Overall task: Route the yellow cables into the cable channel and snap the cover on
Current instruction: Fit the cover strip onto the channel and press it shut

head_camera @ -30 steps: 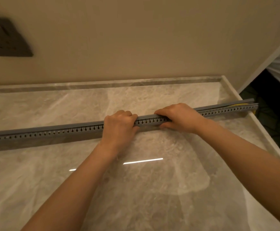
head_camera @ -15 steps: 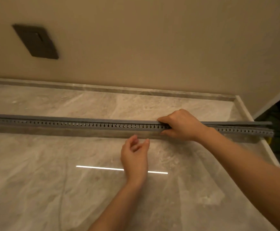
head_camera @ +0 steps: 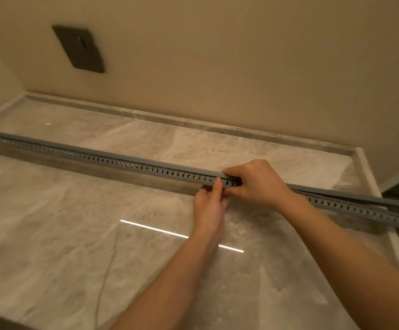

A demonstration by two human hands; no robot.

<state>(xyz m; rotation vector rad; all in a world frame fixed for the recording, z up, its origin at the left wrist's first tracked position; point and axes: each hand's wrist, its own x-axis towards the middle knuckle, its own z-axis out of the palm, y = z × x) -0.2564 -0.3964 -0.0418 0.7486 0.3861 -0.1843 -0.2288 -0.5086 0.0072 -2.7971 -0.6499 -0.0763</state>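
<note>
Right hand grip pinches the cable channel; left hand grip unclear; wall plate behind.

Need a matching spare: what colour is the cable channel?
The cable channel is grey; head view shows it best.

The left hand, which had been lifted clear of the cable channel half a second earlier, has been returned to it. It is now applied to the slotted front wall, one digit pressed upright, touching the right hand.
</note>
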